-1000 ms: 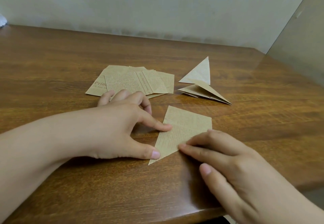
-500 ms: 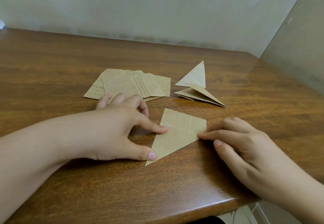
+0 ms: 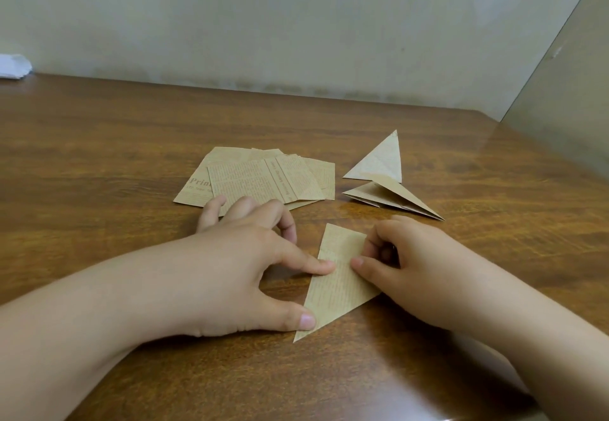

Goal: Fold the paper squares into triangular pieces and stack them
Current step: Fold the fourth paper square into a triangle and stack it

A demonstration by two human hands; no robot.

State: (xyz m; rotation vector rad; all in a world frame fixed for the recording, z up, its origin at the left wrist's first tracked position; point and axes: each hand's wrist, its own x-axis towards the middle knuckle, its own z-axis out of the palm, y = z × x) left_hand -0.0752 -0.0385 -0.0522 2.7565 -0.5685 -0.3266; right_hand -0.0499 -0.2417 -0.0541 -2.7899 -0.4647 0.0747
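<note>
Wood-grain bench (image 3: 99, 157). On top: loose pile of printed paper squares (image 3: 260, 180), ctr; folded triangle (image 3: 339, 285), near edge; stack of folded triangles (image 3: 389, 194), right; white item (image 3: 13, 66), far-left corner.

- The right hand (image 3: 425, 269) covers the right corner of the tan folded paper triangle (image 3: 336, 285), so that corner cannot be seen.
- Its curled fingers (image 3: 379, 239) hide whether they pinch the paper's edge.
- The left hand (image 3: 244, 265) hides the near edge of the loose pile of tan printed paper squares (image 3: 263, 178).
- The print on the squares is too small to read beyond the letters "Prin".
- A white object (image 3: 13, 66) at the back of the brown wooden table (image 3: 99, 143) is cut off by the left edge.
- Both forearms run out of view at the bottom.
</note>
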